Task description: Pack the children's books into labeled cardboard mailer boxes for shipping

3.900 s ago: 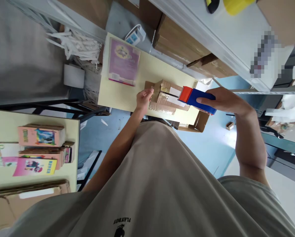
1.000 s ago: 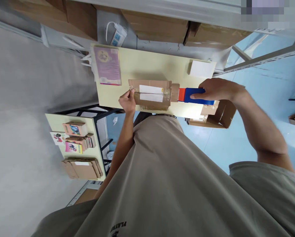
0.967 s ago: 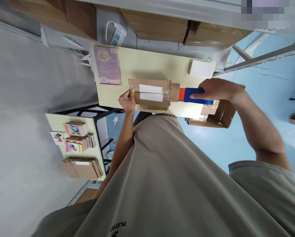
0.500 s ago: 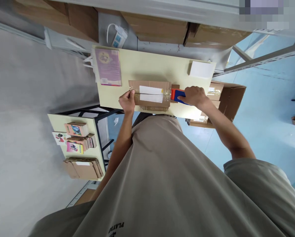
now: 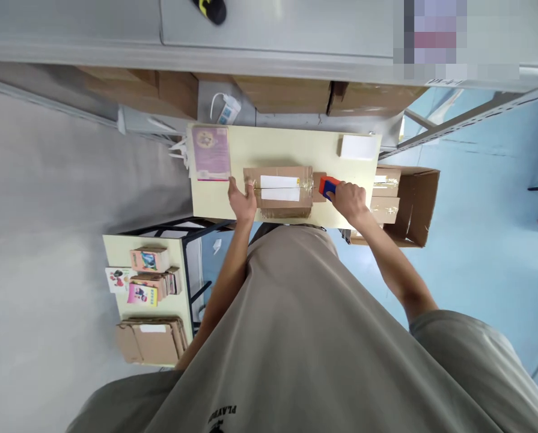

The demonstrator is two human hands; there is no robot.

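A cardboard box lies across the pale yellow table in front of me, its two top flaps meeting at a seam between white labels. Clear tape shows at both ends. My left hand is at the box's left end, thumb and fingers apart, holding nothing. Gripped in my right hand is a red and blue tape dispenser, just off the right end of the box. A small cardboard flap sticks out there. Whether tape runs between dispenser and box cannot be made out.
On the table lie a purple book at left and a white stack at back right. An open carton stands at right. Books and flattened cartons occupy a side table at left. A grey shelf runs above the far edge.
My left hand has gone from a pinch at the box's left end to spread fingers. The dispenser has tilted in my right hand. The view has shifted, showing more shelf.
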